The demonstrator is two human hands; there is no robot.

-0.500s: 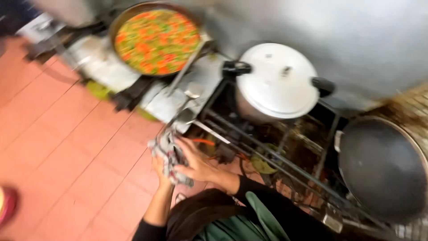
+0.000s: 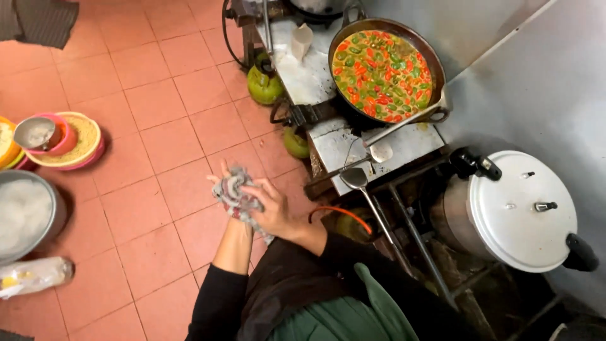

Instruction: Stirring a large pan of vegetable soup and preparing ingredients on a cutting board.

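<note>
A crumpled grey rag (image 2: 235, 197) is bunched between both of my hands, above the red tiled floor. My right hand (image 2: 278, 211) lies on top of the rag and grips it, fingers curled. My left hand (image 2: 220, 174) is under the rag, with only its fingertips showing past the cloth's far edge. Both arms wear dark sleeves. The stove stands just to the right of my hands.
A wide pan of chopped red and green vegetables (image 2: 382, 66) sits on the stove with a spatula (image 2: 404, 123) leaning in it. A ladle (image 2: 356, 179) lies nearby. A white-lidded pressure cooker (image 2: 517, 208) stands right. Green gas cylinders (image 2: 265, 82), coloured bowls (image 2: 63, 139) and a metal bowl (image 2: 25, 215) are on the floor.
The view has swung left, so the stove now sits upper right and more floor with bowls shows. My hands still hold the rag together.
</note>
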